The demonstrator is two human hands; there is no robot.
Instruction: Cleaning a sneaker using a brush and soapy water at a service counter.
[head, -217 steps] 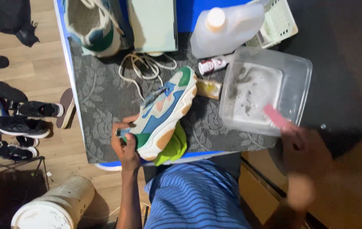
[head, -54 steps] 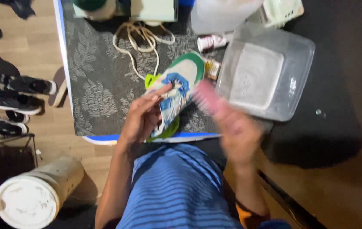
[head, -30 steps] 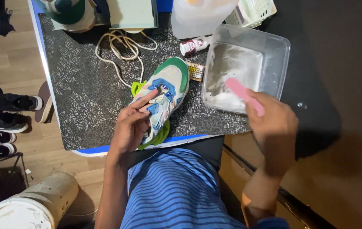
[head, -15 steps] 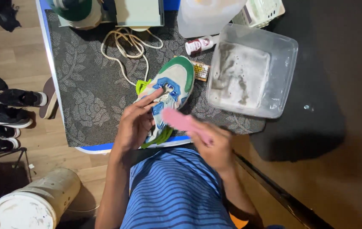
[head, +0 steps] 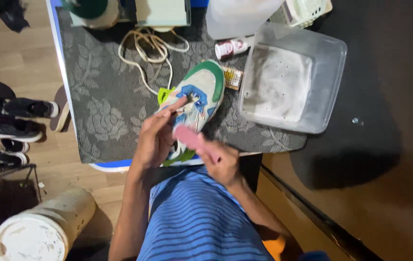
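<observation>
- The right hand (head: 223, 162) is closed around a pink brush (head: 189, 136), whose free end lies against the near part of the sneaker (head: 194, 104), at about 10 o'clock from the knuckles.
- The left hand (head: 155, 137) steadies the same shoe from its 9 o'clock side, fingers stretched up along the blue and cream upper, index tip close to the lace area; it braces the shoe and does not close round it.
- The sneaker lies on a grey patterned mat (head: 105, 96), green toe pointing to 1 o'clock, with a lime-green cloth (head: 167, 94) showing from under it.
- At 3 o'clock from the toe stands a clear plastic tub (head: 330, 87) of cloudy, foamy water; between the two lie a small wooden brush (head: 233, 78) and a little bottle (head: 230, 47).
- At 11 o'clock from the shoe lie loose cream laces (head: 153, 46).
- As a judgement: with the laces out and the water already murky, scrubbing looks well under way; the sole and far side appear left to do.
- The heel is hidden by both hands, and the brush bristles are too blurred to tell, possibly wet.
- A second shoe (head: 90, 8) and a jug (head: 240, 14) are cut off at the top edge.
</observation>
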